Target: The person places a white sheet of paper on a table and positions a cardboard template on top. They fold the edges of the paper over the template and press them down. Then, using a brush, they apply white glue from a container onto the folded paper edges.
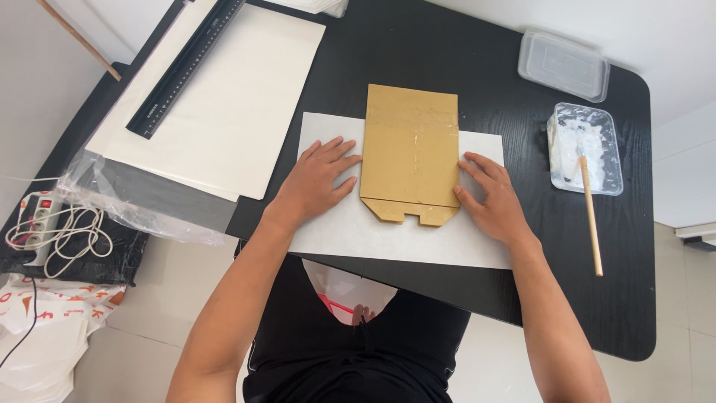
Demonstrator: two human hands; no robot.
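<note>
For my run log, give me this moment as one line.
left hand: flat on white sheet, touching gold card | right hand: pressing card's right edge | glue tray, brush: untouched

1. A flat brown paper bag (pixel 411 153), a rectangle with a notched flap at its near end, lies on a white sheet in the middle of the black table.
2. A clear plastic box (pixel 564 65) with its lid on, rectangular, stands at the far right corner.
3. An open clear tray (pixel 586 148) with white paste is just nearer than it.
4. A white plastic bag (pixel 45 317) with orange print lies on the floor at the left.
</note>
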